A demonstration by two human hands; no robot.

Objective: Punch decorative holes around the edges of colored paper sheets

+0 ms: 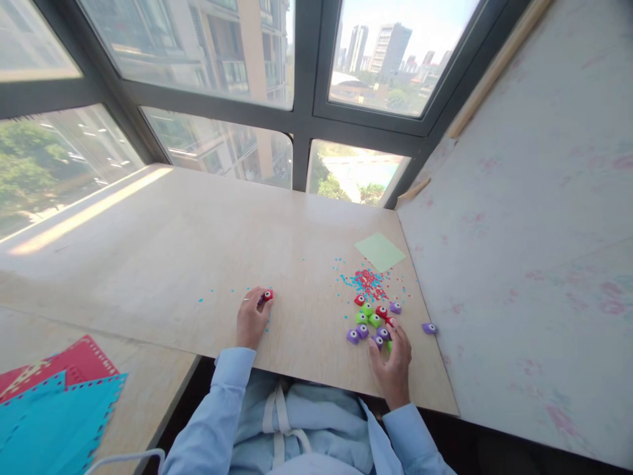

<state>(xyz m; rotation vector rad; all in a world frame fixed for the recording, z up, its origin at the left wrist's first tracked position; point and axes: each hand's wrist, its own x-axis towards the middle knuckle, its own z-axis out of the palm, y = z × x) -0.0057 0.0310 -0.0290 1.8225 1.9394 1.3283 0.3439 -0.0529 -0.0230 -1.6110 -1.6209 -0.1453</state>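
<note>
Head view: your left hand (251, 321) rests on the table (173, 264), fingers closed around a red punch (268, 295). Your right hand (393, 359) touches the cluster of punches (372, 320), fingers loosely spread; nothing visibly gripped. Confetti (368, 282) lies beyond it.

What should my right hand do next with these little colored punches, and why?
Probably close the right hand on one punch from the cluster: its fingertips already touch the near edge, while the left hand holds a red punch apart on the table.
</note>
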